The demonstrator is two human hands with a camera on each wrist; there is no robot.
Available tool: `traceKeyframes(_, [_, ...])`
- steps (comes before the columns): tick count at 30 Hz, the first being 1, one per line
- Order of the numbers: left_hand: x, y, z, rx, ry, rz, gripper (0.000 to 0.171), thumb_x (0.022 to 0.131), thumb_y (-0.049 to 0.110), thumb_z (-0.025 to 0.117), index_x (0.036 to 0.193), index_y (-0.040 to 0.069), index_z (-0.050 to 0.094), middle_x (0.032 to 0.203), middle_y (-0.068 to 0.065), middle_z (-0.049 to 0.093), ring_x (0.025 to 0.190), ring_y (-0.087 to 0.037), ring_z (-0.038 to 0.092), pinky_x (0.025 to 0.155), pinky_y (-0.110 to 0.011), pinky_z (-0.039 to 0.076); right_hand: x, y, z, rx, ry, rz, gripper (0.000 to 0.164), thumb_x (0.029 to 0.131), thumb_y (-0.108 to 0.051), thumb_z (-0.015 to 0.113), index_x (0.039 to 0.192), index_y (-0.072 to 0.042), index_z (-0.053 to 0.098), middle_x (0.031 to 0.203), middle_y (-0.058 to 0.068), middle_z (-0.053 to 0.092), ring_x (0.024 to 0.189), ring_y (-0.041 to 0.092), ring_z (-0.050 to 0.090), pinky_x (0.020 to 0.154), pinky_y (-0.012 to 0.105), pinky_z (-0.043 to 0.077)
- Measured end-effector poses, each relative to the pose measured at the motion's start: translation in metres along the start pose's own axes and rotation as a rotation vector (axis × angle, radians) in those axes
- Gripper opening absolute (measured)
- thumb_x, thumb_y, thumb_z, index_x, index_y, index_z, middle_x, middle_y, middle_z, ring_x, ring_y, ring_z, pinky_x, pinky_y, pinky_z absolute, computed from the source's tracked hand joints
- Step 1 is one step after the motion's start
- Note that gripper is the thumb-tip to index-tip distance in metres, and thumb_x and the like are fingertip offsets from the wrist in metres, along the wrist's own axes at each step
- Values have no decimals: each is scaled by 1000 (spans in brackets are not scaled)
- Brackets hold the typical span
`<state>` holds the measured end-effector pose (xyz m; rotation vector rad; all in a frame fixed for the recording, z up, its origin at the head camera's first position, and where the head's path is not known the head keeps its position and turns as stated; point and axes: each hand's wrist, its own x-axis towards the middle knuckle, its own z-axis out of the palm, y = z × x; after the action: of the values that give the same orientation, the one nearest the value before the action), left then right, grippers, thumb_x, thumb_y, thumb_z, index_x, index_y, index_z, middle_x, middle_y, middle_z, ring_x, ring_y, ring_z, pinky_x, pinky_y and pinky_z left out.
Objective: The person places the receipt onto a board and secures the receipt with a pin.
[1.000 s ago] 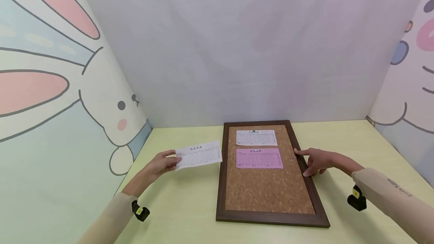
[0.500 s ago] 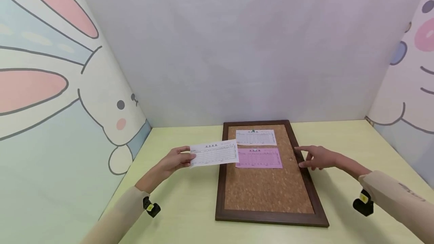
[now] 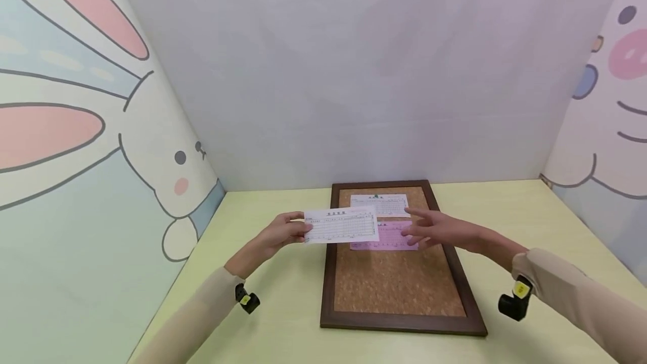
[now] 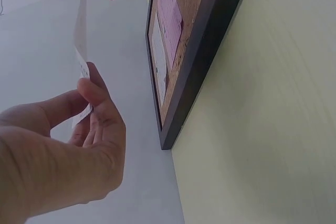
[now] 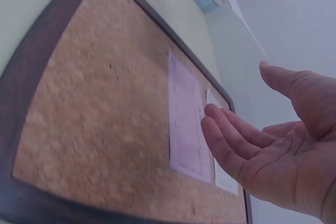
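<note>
My left hand [image 3: 283, 233] pinches the left end of a white printed form [image 3: 341, 225] between thumb and fingers. In the head view this sheet overlaps the left side of a framed cork board [image 3: 394, 285]. My right hand [image 3: 445, 229] is over the board with thumb and fingers spread and nothing held, its fingertips short of the sheet's right end. On the cork are a second white form [image 3: 386, 205] near the top and a pink form [image 3: 394, 239] below it, partly hidden by the held sheet and my right fingers. The right wrist view shows the pink form [image 5: 188, 119] flat on the cork.
The board's dark brown frame [image 3: 404, 322] lies on a pale yellow-green table [image 3: 283, 296]. A grey-white wall [image 3: 343, 72] rises behind it. Side panels carry a painted rabbit [image 3: 162, 150] on the left and another cartoon animal [image 3: 606, 89] on the right.
My left hand has carried the white form rightward until it overlaps the board and the pink form. My right hand has left the board's right edge and moved left over the cork, fingers spreading.
</note>
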<state>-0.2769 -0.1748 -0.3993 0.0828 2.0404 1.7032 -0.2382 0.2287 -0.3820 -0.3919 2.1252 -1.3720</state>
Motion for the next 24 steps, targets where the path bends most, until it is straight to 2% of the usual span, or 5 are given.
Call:
traceKeyframes(3, [3, -1, 7, -10, -12, -3, 44, 99, 6, 63, 139, -7, 50, 99, -4, 72, 79, -11, 65, 69, -21, 52, 3, -1, 7, 48, -12, -22, 86, 105, -28, 58, 163, -1, 1, 148, 32, 50, 124, 34, 64, 105, 53, 51])
traceKeyframes(9, [7, -5, 17, 3, -55, 10, 42, 99, 5, 63, 137, -8, 51, 99, -5, 73, 79, -10, 65, 69, -21, 52, 11, -1, 14, 101, -24, -38, 81, 106, -29, 55, 163, -2, 4, 147, 27, 54, 121, 35, 67, 106, 58, 48])
traceKeyframes(13, [11, -4, 22, 16, -52, 18, 42, 99, 7, 64, 137, -7, 52, 101, -5, 73, 80, -11, 65, 73, -23, 53, 14, -2, 15, 128, -19, -60, 76, 106, -28, 57, 162, 1, 14, 140, 24, 61, 117, 35, 69, 103, 57, 51])
traceKeyframes(17, [16, -3, 28, 15, -61, 24, 39, 98, 6, 64, 134, -6, 55, 99, -5, 73, 79, -11, 65, 73, -25, 53, 16, -2, 16, 141, 5, -65, 68, 104, -26, 59, 158, 3, 28, 130, 18, 69, 108, 30, 72, 98, 51, 55])
traceKeyframes(24, [20, -3, 39, 24, -82, 5, 37, 98, 8, 65, 133, -3, 57, 98, -3, 73, 79, -12, 64, 73, -25, 51, 16, 0, 19, 159, 35, -42, 60, 102, -24, 64, 149, 7, 43, 124, 14, 73, 99, 21, 73, 92, 44, 57])
